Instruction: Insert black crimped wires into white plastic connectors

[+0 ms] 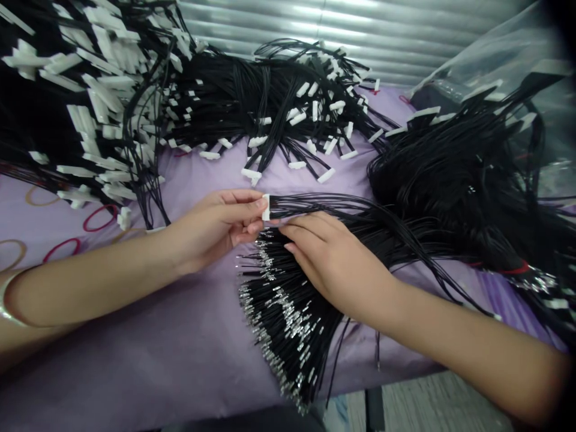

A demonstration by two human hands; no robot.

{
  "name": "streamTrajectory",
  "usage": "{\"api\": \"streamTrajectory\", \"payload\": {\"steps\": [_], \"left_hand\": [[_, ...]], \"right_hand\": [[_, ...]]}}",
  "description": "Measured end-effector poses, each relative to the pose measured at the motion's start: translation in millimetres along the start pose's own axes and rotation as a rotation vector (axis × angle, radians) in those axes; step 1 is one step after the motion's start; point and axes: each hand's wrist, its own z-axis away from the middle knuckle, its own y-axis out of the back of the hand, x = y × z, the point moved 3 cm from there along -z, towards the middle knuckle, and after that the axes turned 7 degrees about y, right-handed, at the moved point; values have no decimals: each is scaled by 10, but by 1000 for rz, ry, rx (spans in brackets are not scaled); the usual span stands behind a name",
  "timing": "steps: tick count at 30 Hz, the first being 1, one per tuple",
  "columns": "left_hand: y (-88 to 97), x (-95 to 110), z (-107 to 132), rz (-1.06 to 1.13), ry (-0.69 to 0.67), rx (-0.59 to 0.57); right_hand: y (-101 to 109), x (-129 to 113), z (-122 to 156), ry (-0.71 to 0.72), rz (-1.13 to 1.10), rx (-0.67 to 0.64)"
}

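My left hand (220, 228) pinches a small white connector (266, 207) with several thin black wires running out of it to the right. My right hand (328, 258) lies palm down just right of it, fingers curled onto the black wires beside the connector. Under my right hand a fan of loose black wires with bare metal terminals (283, 318) spreads toward the table's front edge.
A purple cloth (189, 348) covers the table. Piles of black wire harnesses with white connectors (288, 102) lie at the back and at the left (99, 108). A tangled black wire heap (468, 180) and a clear plastic bag (508, 54) sit right. Coloured rubber bands (96, 219) lie left.
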Motion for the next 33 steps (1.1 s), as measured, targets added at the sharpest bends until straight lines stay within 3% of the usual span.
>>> {"api": "streamTrajectory", "payload": {"steps": [4,12,14,18,20,29,33], "left_hand": [[-5,12,0,3,16,-19],[23,3,-2,-7,33,6],[30,-4,-9,-1,25,13],[24,-10,-22,-10,-1,8],[19,-9,-23,-18,-8,7],[20,-1,3,-16,-3,-4],[31,-7,12,-52,-5,-10]], "right_hand": [[50,37,-5,-15,-96,-37],[226,147,11,191,-413,-344],[209,146,0,175,-350,-274],[95,62,11,98,35,4],[34,4,35,75,162,50],[11,40,19,29,215,39],[19,96,4,-13,131,-89]]}}
